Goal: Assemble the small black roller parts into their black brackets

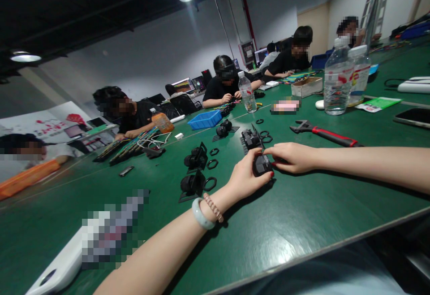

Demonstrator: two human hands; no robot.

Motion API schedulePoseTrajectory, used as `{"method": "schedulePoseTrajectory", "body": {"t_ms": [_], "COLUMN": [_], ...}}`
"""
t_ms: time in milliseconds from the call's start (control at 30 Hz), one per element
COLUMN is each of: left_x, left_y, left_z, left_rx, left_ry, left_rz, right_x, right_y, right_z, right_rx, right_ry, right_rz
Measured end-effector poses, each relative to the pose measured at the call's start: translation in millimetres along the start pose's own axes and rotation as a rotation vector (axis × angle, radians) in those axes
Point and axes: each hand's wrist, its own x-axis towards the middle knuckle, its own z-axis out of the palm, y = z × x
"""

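Note:
My left hand (pixel 247 171) is closed around a black plastic part (pixel 262 165) on the green table, with the thumb along its near side and the fingers at its far side. From the right, my right hand (pixel 294 157) meets the same part, its bent fingers pressed to that side. Just beyond stands another black plastic assembly (pixel 251 138) with a flat plate, and black ring nuts (pixel 266 137) lie beside it. Left of my hands are similar black assemblies (pixel 192 184), each near a loose black ring nut (pixel 210 183). My fingers partly cover the held part.
An adjustable wrench (pixel 327 135) with red-and-black handle lies right of my hands. Behind it stand plastic bottles (pixel 337 80) and a small box (pixel 306 86). A blue tray (pixel 204 119) is farther back. A white-handled object (pixel 62 252) lies front left. Several people sit around the table.

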Motion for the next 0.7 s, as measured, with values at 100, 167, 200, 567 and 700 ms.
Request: {"method": "schedulePoseTrajectory", "body": {"t_ms": [100, 167, 200, 567, 700], "left_x": [-0.1, -0.1, -0.1, 0.2, 0.4], "left_y": [-0.2, -0.4, -0.5, -0.4, -0.1], "left_z": [0.1, 0.2, 0.3, -0.1, 0.2], "left_rx": [0.009, 0.013, 0.014, 0.004, -0.003], "left_ry": [0.000, 0.001, 0.003, -0.003, 0.004], "left_rz": [0.007, 0.010, 0.009, 0.008, -0.008], "right_x": [0.1, 0.1, 0.0, -0.2, -0.4], "right_y": [0.0, 0.1, 0.2, 0.5, 0.4], "right_z": [0.0, 0.1, 0.2, 0.3, 0.5], "right_rx": [-0.001, 0.002, 0.005, 0.000, 0.010], "right_ry": [-0.010, -0.010, -0.006, -0.009, 0.010], "right_rz": [-0.001, 0.001, 0.001, 0.001, -0.003]}}
